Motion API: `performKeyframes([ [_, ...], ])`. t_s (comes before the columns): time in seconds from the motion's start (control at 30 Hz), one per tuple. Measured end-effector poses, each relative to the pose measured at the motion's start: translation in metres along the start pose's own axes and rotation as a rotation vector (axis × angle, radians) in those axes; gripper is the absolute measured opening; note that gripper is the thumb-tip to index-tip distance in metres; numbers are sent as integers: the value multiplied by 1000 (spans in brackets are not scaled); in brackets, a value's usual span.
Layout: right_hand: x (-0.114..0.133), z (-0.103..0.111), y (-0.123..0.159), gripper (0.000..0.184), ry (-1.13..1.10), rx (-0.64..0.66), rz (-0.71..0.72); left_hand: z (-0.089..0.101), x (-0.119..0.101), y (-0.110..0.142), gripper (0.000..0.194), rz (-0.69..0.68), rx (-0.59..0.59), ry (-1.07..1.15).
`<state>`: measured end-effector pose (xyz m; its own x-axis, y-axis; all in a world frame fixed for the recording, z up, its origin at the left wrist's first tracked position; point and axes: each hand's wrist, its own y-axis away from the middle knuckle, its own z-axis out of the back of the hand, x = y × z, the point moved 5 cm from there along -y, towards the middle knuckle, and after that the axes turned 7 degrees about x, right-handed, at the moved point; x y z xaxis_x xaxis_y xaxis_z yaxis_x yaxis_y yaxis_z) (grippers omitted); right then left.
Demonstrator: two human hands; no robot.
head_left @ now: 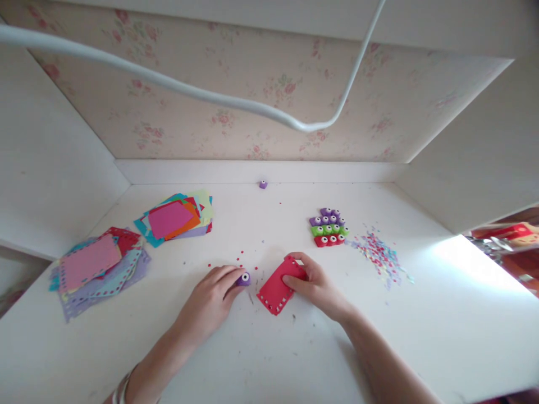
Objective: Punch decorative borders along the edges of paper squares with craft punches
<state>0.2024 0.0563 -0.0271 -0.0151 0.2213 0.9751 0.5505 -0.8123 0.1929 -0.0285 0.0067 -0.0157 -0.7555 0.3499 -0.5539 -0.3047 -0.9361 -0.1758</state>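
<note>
Paper piles (170,221) left, card (275,286) central, punch cluster (330,229) right, confetti (381,253) farther right

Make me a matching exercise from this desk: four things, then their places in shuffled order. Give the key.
Things
1. Single red card
2. Confetti heap
3. Lone purple punch
4. Pile of edge-punched cards

Places
A. At the back edge of the desk
B. Toward the left end
C. In the right hand
D. Toward the right end

Pairs: 1-C, 2-D, 3-A, 4-B
</note>
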Motion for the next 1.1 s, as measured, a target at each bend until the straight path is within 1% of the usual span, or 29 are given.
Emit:
performKeyframes([
  [0.07, 1, -6, 1, 32, 19, 69, -5, -2, 1, 0, 26, 1, -17, 79],
  [0.13, 2, -11, 1, 29, 34, 122, -16, -4, 1, 0, 26, 13, -18, 199],
  [0.23, 2, -13, 2, 31, 32, 142, -34, -7, -1, 1, 26, 35, 16, 353],
  [0.4, 1, -13, 2, 35, 0, 151, -52, -15, -6, 1, 26, 62, 83, 452],
  [0.63, 1, -12, 0, 39, -61, 176, -63, -18, -6, 0, 27, 76, 97, 496],
  [0.77, -1, -12, -1, 39, -41, 160, -62, -17, -6, 0, 27, 69, 94, 498],
  [0.93, 0, -14, 0, 41, -26, 181, -61, -15, -8, 0, 27, 56, 90, 463],
  [1.1, 4, -13, 0, 43, -17, 190, -48, -17, -8, 1, 27, 45, 123, 472],
])
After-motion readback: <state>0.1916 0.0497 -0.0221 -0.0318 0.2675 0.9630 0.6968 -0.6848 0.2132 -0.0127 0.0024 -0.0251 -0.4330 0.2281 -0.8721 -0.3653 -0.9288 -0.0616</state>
